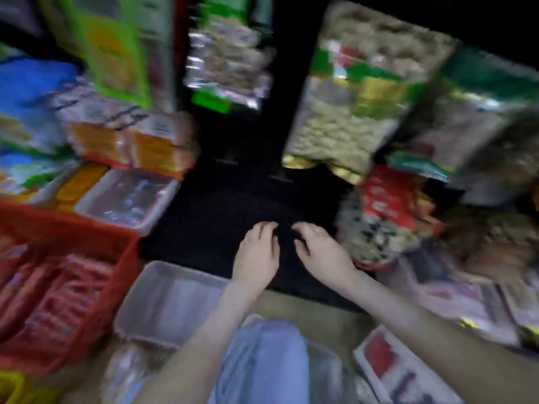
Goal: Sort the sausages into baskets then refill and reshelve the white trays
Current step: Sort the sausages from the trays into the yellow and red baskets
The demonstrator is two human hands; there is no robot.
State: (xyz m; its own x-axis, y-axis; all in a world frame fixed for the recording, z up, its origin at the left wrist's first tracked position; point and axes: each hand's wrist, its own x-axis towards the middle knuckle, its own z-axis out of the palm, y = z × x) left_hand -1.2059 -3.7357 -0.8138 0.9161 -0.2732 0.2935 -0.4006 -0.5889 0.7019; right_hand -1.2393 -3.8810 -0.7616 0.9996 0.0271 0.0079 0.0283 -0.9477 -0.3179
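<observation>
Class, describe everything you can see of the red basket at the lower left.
The red basket looks plastic, with upright walls and a raised rim. It sits at the lower left, cut off by the frame's edge, and holds packs of red sausages. An empty white tray lies close by its right wall; blur hides whether they touch.

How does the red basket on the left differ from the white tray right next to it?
Colour: the red basket is bright red, while the white tray is pale. Contents: the basket holds reddish sausage packs; the tray looks empty, though the frame is blurred. Depth: the basket's walls rise higher than the tray's shallow rim. Both are open-topped, roughly rectangular, and sit side by side.
</observation>
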